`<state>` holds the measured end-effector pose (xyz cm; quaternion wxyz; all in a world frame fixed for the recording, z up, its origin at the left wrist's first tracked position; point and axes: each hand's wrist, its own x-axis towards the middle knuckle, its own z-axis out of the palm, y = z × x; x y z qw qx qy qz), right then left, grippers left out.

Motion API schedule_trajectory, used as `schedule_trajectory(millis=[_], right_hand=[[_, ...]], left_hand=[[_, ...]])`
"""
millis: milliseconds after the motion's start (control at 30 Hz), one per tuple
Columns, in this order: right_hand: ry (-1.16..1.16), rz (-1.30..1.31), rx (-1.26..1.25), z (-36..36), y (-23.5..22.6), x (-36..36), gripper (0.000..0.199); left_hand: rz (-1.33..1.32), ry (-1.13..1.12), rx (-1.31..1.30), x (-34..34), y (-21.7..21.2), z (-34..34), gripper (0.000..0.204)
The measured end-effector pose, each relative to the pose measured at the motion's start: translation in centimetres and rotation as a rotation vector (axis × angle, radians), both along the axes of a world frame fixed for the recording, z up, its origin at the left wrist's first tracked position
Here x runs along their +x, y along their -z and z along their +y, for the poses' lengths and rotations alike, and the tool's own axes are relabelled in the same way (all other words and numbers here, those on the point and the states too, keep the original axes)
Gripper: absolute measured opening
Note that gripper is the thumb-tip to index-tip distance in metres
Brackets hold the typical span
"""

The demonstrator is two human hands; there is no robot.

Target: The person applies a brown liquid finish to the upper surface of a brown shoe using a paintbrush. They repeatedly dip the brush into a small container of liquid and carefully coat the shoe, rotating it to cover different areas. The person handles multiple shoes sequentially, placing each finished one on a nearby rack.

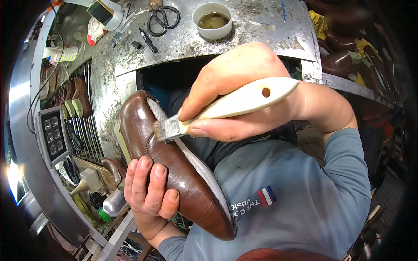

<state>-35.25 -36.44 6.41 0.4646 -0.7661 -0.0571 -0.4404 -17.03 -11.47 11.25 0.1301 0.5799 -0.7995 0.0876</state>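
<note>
A brown leather shoe upper (178,174) lies tilted across my lap, its toe or heel end pointing away; which end I cannot tell. Along its right edge runs a rough whitish strip, and a pale piece shows at its far left side. From the lower left my left hand (150,187) grips the upper, fingers curled over the leather and thumb hidden. In my right hand (239,100) is a flat brush (241,102) with a cream handle, held between thumb and fingers. Its short bristles touch the leather beside a stitched seam, near the whitish strip.
On the worn metal bench (261,43) stand a white bowl of murky liquid (212,21), black-handled scissors (163,21) and a black marker (148,40). A lamp panel (53,135) is at left, near racked shoes (78,98). More brown shoes (342,63) fill the right shelf.
</note>
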Motion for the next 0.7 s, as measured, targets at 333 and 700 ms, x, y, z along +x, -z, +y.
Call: schedule_trajectory(millis=[333, 700], right_hand=[[-0.246, 0.062, 0.089, 1.0, -1.3, -2.0, 0.012], [-0.271, 0.126, 0.06, 1.4, -4.2, -3.7, 0.016]], left_hand=[[-0.091, 0.07, -0.158, 2.0, 2.0, -2.2, 0.028], [0.007, -0.087, -0.187, 2.9, 3.5, -3.4, 0.04]])
